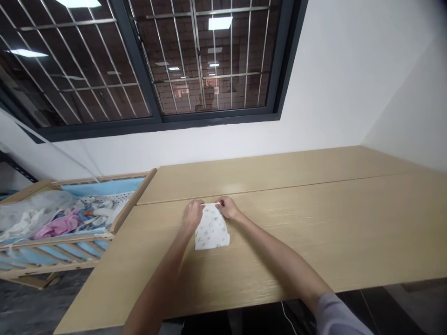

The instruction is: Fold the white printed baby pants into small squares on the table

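Note:
A small white cloth with a pale printed pattern (211,230) lies folded on the wooden table (314,223). My left hand (193,214) pinches its far left corner. My right hand (227,207) pinches its far right corner. Both hands have their fingers curled onto the cloth's far edge, and both forearms reach in from the near side.
A wooden crib (115,218) with blue lining stands to the left of the table, holding a pile of clothes (59,218) and a clear plastic bag (31,207). A barred window (139,65) fills the wall behind. The table's near edge runs just below my arms.

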Demonstrator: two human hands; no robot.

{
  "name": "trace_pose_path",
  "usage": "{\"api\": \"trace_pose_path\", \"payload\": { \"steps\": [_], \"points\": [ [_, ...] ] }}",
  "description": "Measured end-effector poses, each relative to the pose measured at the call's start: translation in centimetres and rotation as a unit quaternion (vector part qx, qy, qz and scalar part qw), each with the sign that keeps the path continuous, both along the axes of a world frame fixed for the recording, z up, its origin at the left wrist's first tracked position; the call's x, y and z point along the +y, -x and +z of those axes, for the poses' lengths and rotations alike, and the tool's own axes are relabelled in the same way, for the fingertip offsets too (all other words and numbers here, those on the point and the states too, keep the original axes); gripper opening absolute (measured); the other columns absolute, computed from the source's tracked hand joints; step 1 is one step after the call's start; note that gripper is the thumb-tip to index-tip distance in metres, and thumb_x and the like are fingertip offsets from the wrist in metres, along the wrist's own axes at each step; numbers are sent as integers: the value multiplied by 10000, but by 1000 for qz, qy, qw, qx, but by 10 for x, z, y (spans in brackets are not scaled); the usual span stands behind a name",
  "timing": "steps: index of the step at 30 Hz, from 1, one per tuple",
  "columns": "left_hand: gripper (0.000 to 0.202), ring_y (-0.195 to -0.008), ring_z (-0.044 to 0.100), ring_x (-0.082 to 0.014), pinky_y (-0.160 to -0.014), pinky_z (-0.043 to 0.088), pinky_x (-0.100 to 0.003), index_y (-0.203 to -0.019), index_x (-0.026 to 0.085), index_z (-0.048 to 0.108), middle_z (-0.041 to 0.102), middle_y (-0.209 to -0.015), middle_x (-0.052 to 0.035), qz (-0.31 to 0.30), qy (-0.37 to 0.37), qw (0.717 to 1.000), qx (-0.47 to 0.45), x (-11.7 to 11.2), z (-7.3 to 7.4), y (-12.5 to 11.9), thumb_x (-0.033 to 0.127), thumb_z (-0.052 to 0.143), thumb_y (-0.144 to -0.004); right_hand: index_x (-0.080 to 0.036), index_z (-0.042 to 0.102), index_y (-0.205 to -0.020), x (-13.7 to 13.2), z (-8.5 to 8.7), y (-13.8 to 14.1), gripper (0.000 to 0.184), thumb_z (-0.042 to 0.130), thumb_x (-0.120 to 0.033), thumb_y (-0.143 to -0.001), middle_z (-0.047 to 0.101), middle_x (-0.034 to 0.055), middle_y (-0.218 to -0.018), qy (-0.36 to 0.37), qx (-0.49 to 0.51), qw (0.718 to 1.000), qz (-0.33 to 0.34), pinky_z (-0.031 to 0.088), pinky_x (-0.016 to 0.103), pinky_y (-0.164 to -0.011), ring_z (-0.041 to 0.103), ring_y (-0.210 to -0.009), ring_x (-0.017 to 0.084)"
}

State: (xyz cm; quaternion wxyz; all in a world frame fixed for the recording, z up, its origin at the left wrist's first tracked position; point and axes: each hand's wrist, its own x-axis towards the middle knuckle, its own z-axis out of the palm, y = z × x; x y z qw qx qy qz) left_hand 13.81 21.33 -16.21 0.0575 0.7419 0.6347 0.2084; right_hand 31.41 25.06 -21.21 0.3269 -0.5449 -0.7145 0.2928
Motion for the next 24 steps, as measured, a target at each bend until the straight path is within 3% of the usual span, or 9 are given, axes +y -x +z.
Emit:
{"api": "trace_pose_path", "payload": {
  "steps": [3,6,9,12,14,16,20,24],
  "points": [
    [274,-1133,605,-306,-988,424,-440,-1166,125,663,669,-1231,-181,40,-18,998,34,-17,1,-6,221,485,-981,-105,689,-1096,-4,1,-1,255,558,-202,-901,719,124,-1031,-8,-15,1000,-1,518,335,-865,659,-928,223],
    [393,-1207,561,-348,-1030,386,-507,-1326,132,566,601,-1349,-196,53,-63,994,67,-67,-9,-13,339,453,-1013,-99,566,-1353,-25,12,-4,412,475,-260,-985,604,195,-1348,-67,-44,997,13,426,410,-1075,558,-1254,284],
    [409,-1160,604,-328,-987,434,-480,-1286,130,600,632,-1317,-191,22,-119,984,128,-127,-35,-20,394,445,-1013,-142,416,-1509,-60,27,-3,511,396,-357,-1045,444,185,-1544,-156,-110,971,146,314,448,-1186,390,-1442,295],
    [424,-1239,572,-352,-968,466,-486,-1300,118,603,617,-1343,-203,4,-105,979,172,-169,-63,-28,379,498,-984,-196,322,-1570,-89,31,6,552,363,-412,-1063,297,150,-1642,-196,-151,913,324,273,443,-1217,282,-1513,272],
    [404,-1258,564,-365,-960,479,-487,-1269,130,636,636,-1312,-200,-2,-77,979,190,-180,-75,-32,383,508,-981,-196,298,-1582,-96,23,14,557,339,-412,-1070,253,147,-1658,-190,-165,884,393,246,445,-1230,231,-1535,261],
    [385,-1252,570,-366,-973,477,-495,-1256,148,656,648,-1294,-191,-4,-60,978,198,-183,-81,-32,379,500,-990,-192,286,-1589,-95,7,22,565,316,-423,-1074,245,143,-1659,-157,-185,877,414,225,455,-1236,201,-1544,257],
    [393,-1351,492,-365,-1022,453,-516,-1338,187,612,571,-1422,-181,-11,-82,976,203,-180,-87,-26,336,522,-986,-217,305,-1585,-73,-26,32,566,336,-440,-1066,276,116,-1649,-122,-230,883,389,207,460,-1241,202,-1544,241],
    [465,-1320,524,-360,-996,467,-506,-1421,213,547,525,-1474,-192,-19,-106,971,212,-180,-93,-20,314,563,-967,-232,347,-1568,-41,-37,32,576,351,-494,-1055,260,104,-1652,-159,-240,893,345,171,485,-1251,193,-1546,252]
  ]
}}
